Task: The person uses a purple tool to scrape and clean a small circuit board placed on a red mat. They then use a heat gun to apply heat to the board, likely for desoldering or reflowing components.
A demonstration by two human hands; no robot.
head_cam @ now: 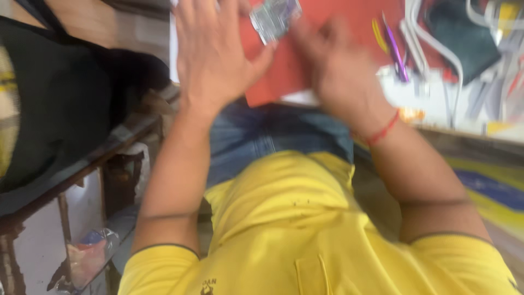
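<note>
While the view is badly blurred, the left hand shows flat and spread, fingers apart, pressing on a red sheet that lies on the counter. The right hand is curled just beside it — whether it pinches anything I cannot tell. A small silvery packet sits between the two hands, on or above the sheet. The sheet looks unfolded and uncut, so the work seems early. Its near corner overhangs the counter edge; pens and white cables crowd the right, a dark bag the left — little free room.
</note>
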